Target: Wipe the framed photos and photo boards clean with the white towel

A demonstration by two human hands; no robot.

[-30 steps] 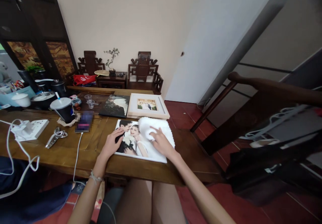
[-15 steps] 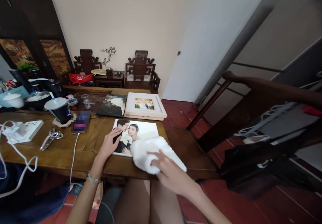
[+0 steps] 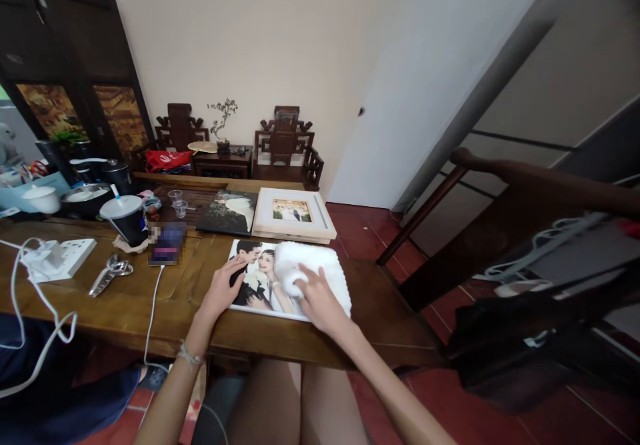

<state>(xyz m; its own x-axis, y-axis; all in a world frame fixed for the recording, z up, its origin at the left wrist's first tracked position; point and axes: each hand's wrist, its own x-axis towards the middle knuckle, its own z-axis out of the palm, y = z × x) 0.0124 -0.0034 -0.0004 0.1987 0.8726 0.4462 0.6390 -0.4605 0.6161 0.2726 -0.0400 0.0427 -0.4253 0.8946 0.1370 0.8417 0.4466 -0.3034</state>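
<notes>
A white-edged photo panel (image 3: 257, 285) showing a couple lies flat on the wooden table (image 3: 200, 285), close to its front edge. My left hand (image 3: 226, 285) rests on the panel's left side with fingers stretched out, holding nothing. On the panel's right half, a fluffy white cloth (image 3: 320, 261) is bunched under my right hand (image 3: 317, 295). The right fingers press into a fold of the cloth and grip it. The cloth hides the right part of the picture.
Behind the panel lie a dark photo panel (image 3: 228, 211) and a pale framed picture (image 3: 295, 213). To the left are a phone (image 3: 167, 245) on a cable, a lidded cup (image 3: 125, 218), a metal clip-like object (image 3: 110, 273) and a power strip (image 3: 70, 258). A wooden chair (image 3: 500, 218) stands right.
My right hand has pushed the white cloth forward, from the panel's lower right corner and the table edge onto its upper right part. My left hand stays on the panel. The view has shifted slightly.
</notes>
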